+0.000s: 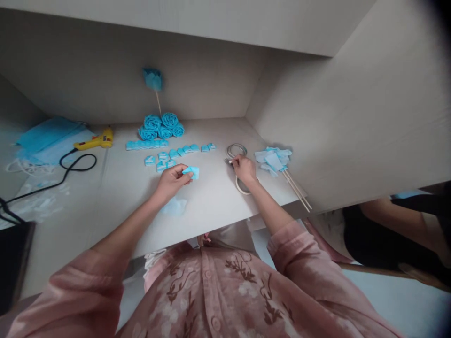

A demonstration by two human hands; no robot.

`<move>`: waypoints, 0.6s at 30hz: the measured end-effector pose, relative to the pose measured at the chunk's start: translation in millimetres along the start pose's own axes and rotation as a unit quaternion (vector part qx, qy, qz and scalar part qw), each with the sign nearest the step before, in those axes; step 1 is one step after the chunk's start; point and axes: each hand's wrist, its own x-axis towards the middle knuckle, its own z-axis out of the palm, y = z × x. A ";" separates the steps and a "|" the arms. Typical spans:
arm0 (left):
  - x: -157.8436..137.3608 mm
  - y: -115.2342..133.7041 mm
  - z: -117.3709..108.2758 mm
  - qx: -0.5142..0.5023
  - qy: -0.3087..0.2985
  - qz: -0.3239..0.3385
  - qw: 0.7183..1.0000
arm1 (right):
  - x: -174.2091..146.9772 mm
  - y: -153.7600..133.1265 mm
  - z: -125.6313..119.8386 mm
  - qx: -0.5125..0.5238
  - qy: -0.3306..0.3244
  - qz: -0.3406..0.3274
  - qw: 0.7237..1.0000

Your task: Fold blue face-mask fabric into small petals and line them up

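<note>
My left hand [173, 182] pinches a small folded piece of light blue fabric [193, 172] between thumb and fingers above the table. My right hand [244, 170] is closed in a pinch beside two pale rings that look like tape rolls. One ring [237, 150] lies just beyond the fingers; the other ring [242, 187] is partly hidden under the hand and wrist. Something small and whitish with a dark tip shows at the right fingertips, too small to name. Small folded blue pieces [184, 150] lie in rows beyond my left hand. A sheer pale blue scrap [174, 205] lies near my left wrist.
Rolled blue fabric roses [162, 126] are piled at the back, with a blue flower on a stick [152, 80] behind. A yellow glue gun [102, 139] and face masks [49, 136] lie left. Sticks with blue petals [278, 162] lie right. Another person's arm [398, 220] shows lower right.
</note>
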 end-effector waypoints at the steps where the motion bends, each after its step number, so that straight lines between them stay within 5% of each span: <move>1: -1.5 2.2 0.3 0.009 -0.021 0.000 1.000 | -2.0 -0.7 0.2 -0.002 0.004 -0.003 1.000; 7: -11.1 31.0 19.0 0.101 -0.177 0.016 0.979 | -2.3 -2.5 0.4 -0.010 0.012 -0.009 1.000; 13: -13.5 37.3 97.1 0.228 -0.340 0.200 0.890 | -1.2 -0.7 -6.3 -0.003 -0.012 -0.019 1.000; 18: -9.6 16.6 145.9 0.341 -0.352 0.252 0.834 | -3.0 7.7 -6.6 0.044 -0.017 -0.061 0.997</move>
